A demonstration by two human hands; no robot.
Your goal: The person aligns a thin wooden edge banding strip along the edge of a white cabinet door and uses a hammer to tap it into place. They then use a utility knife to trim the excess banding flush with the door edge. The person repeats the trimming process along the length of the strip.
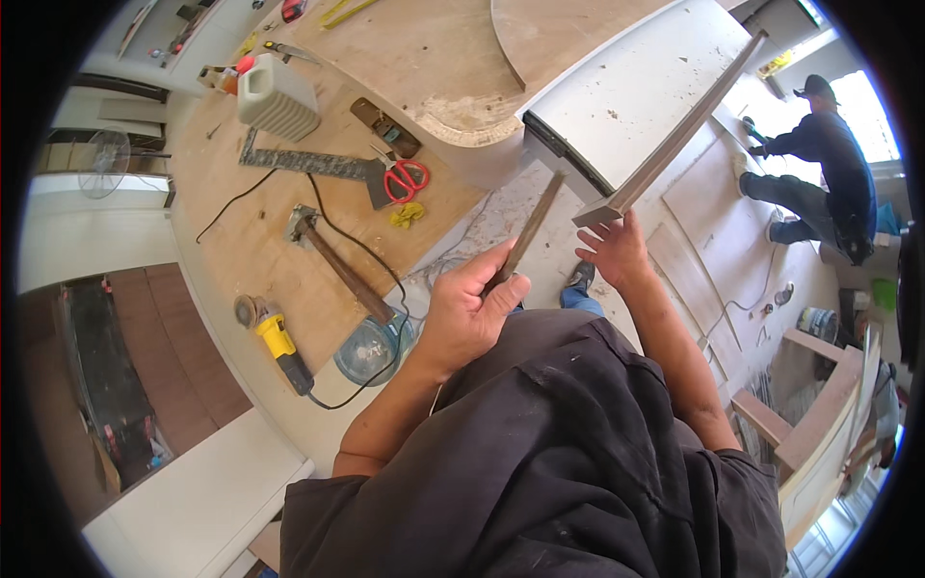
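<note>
My left hand is closed round a narrow flat grey-brown bar that points up and away; it looks like a file, but I cannot make out its surface. My right hand has its fingers spread, just below the near end of a long brown wooden strip. Its thumb side is at the strip's end; whether it bears any weight I cannot tell. The strip slants to the far right across a white panel.
On the plywood bench at left are an angle grinder, a hammer, red-handled scissors, a hand plane and a white jug. A black cord loops between them. A co-worker bends over boards at far right.
</note>
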